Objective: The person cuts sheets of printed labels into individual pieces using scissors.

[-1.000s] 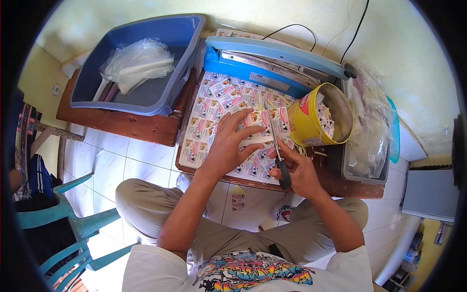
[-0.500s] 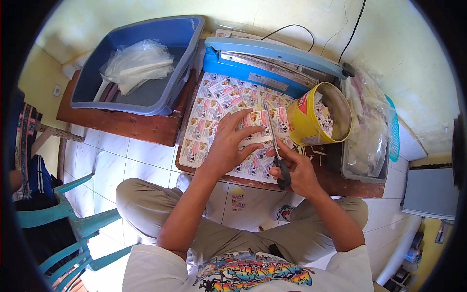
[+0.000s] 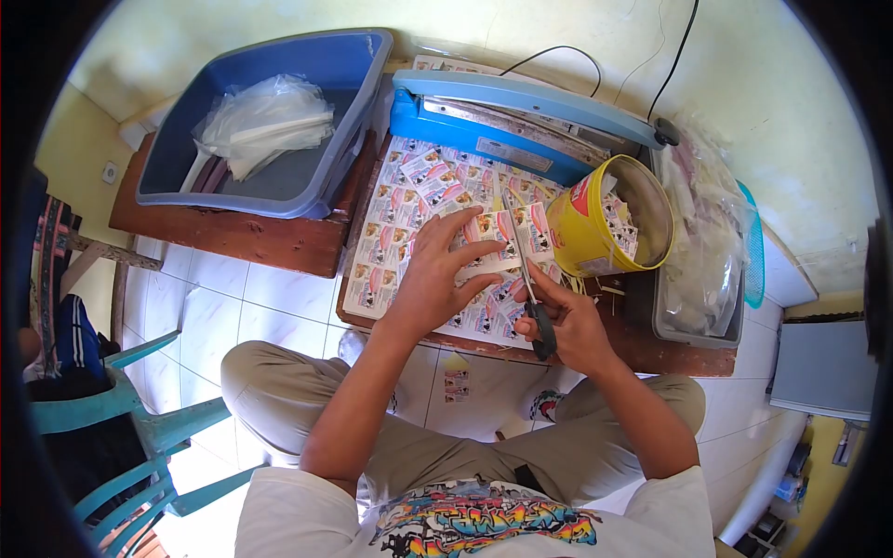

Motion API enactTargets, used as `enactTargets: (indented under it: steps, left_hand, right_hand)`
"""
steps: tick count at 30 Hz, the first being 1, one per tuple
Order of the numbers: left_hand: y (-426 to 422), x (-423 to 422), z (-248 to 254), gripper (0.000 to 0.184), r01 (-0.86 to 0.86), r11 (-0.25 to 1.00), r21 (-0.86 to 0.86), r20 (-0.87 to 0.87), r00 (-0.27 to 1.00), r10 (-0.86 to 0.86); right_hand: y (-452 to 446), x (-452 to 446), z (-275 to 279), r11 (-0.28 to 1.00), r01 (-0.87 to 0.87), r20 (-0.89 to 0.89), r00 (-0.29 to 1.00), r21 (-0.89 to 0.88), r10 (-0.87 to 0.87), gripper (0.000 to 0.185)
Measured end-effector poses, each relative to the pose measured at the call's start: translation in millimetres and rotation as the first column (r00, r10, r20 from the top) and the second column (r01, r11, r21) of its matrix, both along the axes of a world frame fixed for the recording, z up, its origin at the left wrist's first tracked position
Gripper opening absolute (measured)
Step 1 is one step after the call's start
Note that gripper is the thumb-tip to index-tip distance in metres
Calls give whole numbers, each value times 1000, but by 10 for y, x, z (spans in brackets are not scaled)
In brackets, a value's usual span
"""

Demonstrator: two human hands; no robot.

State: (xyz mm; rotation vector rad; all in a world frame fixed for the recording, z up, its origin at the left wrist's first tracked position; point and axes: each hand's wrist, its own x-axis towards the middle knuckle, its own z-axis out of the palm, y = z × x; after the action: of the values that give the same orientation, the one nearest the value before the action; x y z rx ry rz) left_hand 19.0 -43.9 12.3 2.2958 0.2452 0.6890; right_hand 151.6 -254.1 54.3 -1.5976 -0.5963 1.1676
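Observation:
Black-handled scissors (image 3: 541,332) are gripped in my right hand (image 3: 574,325), their blades pointing away from me across a strip of printed labels (image 3: 493,249). My left hand (image 3: 440,270) holds that strip near the blades, its thumb and fingers bent on the paper. Underneath lie printed label sheets (image 3: 377,256) on a low wooden table (image 3: 651,357). Just right of the blades a yellow bucket (image 3: 577,237) lies tilted, with cut labels inside. A blue paper cutter (image 3: 484,139) stands behind the sheets.
On the left, a blue tub (image 3: 321,200) holds clear plastic bags (image 3: 265,126). At the right is a grey tray (image 3: 693,338) of plastic bags. A green plastic chair (image 3: 139,423) stands at the lower left. Some labels (image 3: 457,383) lie on the floor.
The scissors and my right hand have shifted slightly at the strip. The yellow bucket appears slightly moved to the left. My left hand stays in place.

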Motion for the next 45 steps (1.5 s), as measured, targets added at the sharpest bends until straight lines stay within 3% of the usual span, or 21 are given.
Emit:
enactTargets:
  steps: [11,14,23,29,35,37,40,44,45]
  left_hand:
    - [17,-36,-1,45,-9,1000,11,2,1000,9]
    - [22,-67,6,45,-11,1000,16,-3,1000,11]
    - [48,-164,-33,47,-61,996,68,-37,997,63]
    - [41,-198,-57,48,-117,990,80,-68,990,123]
    - [34,-198,-112,51,-153,985,84,-93,983,160]
    - [32,-189,-147,51,-174,980,93,-113,976,184]
    - [46,-167,-222,52,-204,973,107,-143,965,218]
    - [49,-162,-315,53,-222,967,123,-168,956,241]
    - [44,-158,-334,53,-219,968,124,-167,957,238]
  right_hand:
    - [17,-5,-4,1000,-26,55,998,-11,27,93]
    - [38,-23,65,999,2,-32,999,-47,-4,93]
    - [45,-51,-21,998,-58,130,990,18,55,94]
    - [52,-61,41,996,-51,137,989,-68,60,94]
    - [50,-61,50,984,-80,425,894,-160,142,94]
    - [50,-63,53,978,-127,683,701,-164,205,93]
    - [2,-42,-114,985,-150,772,616,-84,160,90]
    - [-62,-17,-195,982,-172,806,569,-77,163,83]
    - [-73,-2,-195,972,-184,794,564,-145,225,82]
